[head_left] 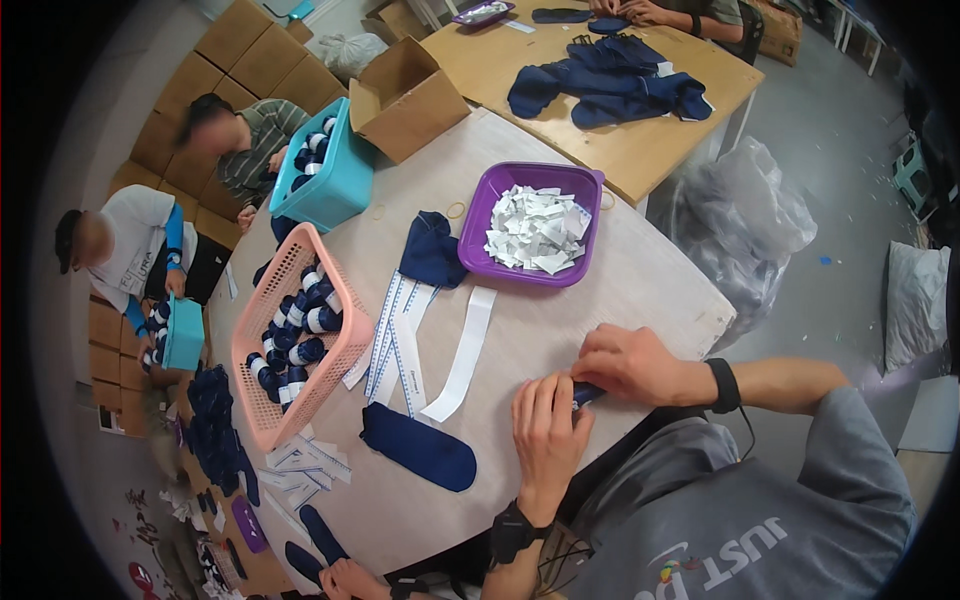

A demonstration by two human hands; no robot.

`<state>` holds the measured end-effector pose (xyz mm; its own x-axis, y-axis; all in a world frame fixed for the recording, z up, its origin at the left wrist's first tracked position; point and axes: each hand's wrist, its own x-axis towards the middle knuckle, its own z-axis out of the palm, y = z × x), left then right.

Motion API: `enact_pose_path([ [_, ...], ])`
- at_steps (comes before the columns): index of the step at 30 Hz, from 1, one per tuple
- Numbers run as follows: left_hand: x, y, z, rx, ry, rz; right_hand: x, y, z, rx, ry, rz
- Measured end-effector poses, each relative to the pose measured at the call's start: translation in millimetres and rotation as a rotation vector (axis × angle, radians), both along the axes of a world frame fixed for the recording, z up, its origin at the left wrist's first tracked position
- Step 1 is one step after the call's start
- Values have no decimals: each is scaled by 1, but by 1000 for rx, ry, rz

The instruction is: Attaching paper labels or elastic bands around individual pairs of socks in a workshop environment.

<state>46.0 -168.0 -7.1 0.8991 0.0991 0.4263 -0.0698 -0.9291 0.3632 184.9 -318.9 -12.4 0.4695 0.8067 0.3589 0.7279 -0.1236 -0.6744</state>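
Note:
Near the table's front edge, my left hand (pixel 548 425) and my right hand (pixel 630 365) meet around a dark navy rolled sock (pixel 587 393). My left fingers press over one end of the roll, and my right fingers are curled at its other end. Most of the roll is hidden by the hands. To their left, a navy sock (pixel 418 447) lies flat. Beyond it are a loose white paper strip (pixel 463 355) and several blue-marked paper bands (pixel 397 340). Another folded navy sock (pixel 432 250) lies by the purple tray (pixel 592 240), which holds many small white labels.
A pink basket (pixel 355 345) of banded sock rolls stands left. Farther back are a teal basket (pixel 345 185) and an open cardboard box (pixel 415 110). Co-workers are at the left and far table; another person's hand (pixel 355 580) is at the lower edge. Plastic bags (pixel 745 225) lie right.

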Motion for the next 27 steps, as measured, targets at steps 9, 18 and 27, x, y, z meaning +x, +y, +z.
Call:
enact_pose_path([
  [9,-22,5,12,-343,63,107,10,15,40,14,102,30],
  [18,-132,14,71,-1148,-360,519,-77,120,47,18,50,-112],
  [27,-162,34,60,-1180,-338,627,-89,160,23,88,-55,3],
])
